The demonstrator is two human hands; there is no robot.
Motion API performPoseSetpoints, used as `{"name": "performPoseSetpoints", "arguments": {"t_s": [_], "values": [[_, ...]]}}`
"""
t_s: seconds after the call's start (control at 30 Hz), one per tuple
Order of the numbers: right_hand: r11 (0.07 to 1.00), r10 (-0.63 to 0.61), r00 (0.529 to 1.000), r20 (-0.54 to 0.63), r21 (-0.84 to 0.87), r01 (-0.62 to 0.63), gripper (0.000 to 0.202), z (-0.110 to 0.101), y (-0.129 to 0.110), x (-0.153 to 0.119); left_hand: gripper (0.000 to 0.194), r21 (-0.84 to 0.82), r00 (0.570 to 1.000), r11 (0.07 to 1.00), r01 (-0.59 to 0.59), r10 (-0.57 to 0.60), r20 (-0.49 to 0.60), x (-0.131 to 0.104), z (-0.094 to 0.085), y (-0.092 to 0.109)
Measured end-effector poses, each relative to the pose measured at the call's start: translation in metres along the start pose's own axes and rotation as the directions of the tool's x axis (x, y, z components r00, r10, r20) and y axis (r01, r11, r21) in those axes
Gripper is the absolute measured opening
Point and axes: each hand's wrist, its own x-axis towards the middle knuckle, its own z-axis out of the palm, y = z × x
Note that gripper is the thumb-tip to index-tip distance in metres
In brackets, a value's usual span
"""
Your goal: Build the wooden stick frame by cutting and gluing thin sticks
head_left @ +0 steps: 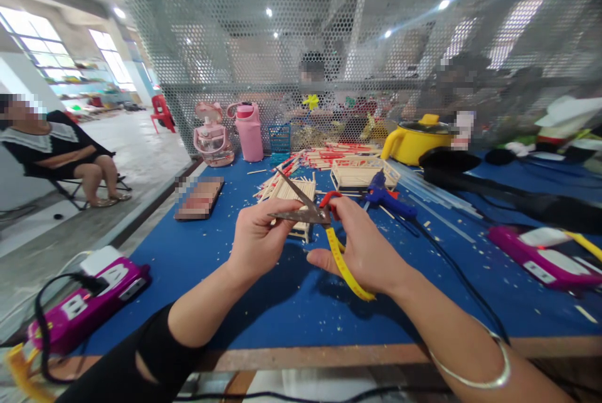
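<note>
My right hand (369,237) grips a pair of scissors (322,217) above the table, fingers in the handles. The rusty blades are spread apart and point left; one handle is red, the other wrapped in yellow tape with ruler-like markings. My left hand (261,234) is closed in a pinch at the lower blade's tip. Whatever lies between its fingertips is too small or hidden to name. Just behind the hands sits a small rack of pale wooden sticks (301,188), partly covered by the scissors. A second stick frame (360,175) stands farther right, beside a blue glue gun (390,200).
Loose red-marked sticks (336,155) lie at the back, near a pink bottle (249,133) and a yellow pot (418,140). Clear glue sticks (439,196) lie right. Purple power strips (89,309) flank both sides; a phone (200,198) lies left. A person (61,152) sits beyond.
</note>
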Motion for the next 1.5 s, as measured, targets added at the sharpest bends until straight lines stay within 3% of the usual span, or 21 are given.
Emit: {"name": "performPoseSetpoints", "arguments": {"t_s": [0.27, 0.53, 0.63, 0.73, 0.83, 1.0, 1.17, 1.27, 1.4, 1.5], "values": [[1.0, -0.016, 1.0, -0.019, -0.004, 0.016, 0.061, 0.002, 0.001, 0.0, 0.013, 0.0, 0.998, 0.999, 0.046, -0.046, -0.033, 0.0, 0.0, 0.003], [0.997, -0.028, 0.997, -0.068, -0.077, 0.023, 0.054, -0.005, -0.004, 0.001, 0.014, 0.031, 1.0, 0.999, 0.008, -0.008, 0.0, -0.001, -0.002, 0.007], [0.998, 0.046, 0.997, -0.057, -0.044, -0.049, 0.044, -0.001, -0.002, 0.001, 0.012, 0.047, 0.998, 0.998, 0.048, -0.05, 0.044, -0.001, 0.002, 0.006], [0.982, 0.19, 0.977, -0.091, 0.036, -0.188, 0.038, 0.006, 0.002, 0.002, 0.01, -0.012, 0.985, 0.985, 0.171, -0.171, 0.026, 0.001, 0.008, 0.006], [0.956, 0.25, 0.961, -0.117, 0.191, -0.225, 0.035, 0.011, 0.007, 0.005, 0.016, -0.12, 0.957, 0.95, 0.29, -0.291, 0.008, 0.003, 0.01, 0.006], [0.929, 0.273, 0.952, -0.14, 0.296, -0.223, 0.04, 0.011, 0.008, 0.007, 0.029, -0.242, 0.925, 0.895, 0.376, -0.377, 0.043, 0.004, 0.008, 0.005], [0.918, 0.274, 0.95, -0.152, 0.337, -0.211, 0.042, 0.012, 0.006, 0.007, 0.032, -0.542, 0.85, 0.663, 0.516, -0.474, 0.229, 0.002, 0.014, 0.006], [0.913, 0.275, 0.949, -0.152, 0.352, -0.208, 0.041, 0.012, 0.005, 0.007, 0.03, -0.616, 0.828, 0.567, 0.547, -0.477, 0.296, 0.0, 0.015, 0.009], [0.916, 0.283, 0.949, -0.14, 0.334, -0.223, 0.042, 0.011, 0.005, 0.007, 0.035, -0.63, 0.83, 0.552, 0.546, -0.463, 0.312, 0.0, 0.013, 0.009], [0.924, 0.301, 0.945, -0.125, 0.282, -0.257, 0.044, 0.011, 0.004, 0.007, 0.043, -0.628, 0.845, 0.583, 0.516, -0.466, 0.262, 0.001, 0.012, 0.008]]}}
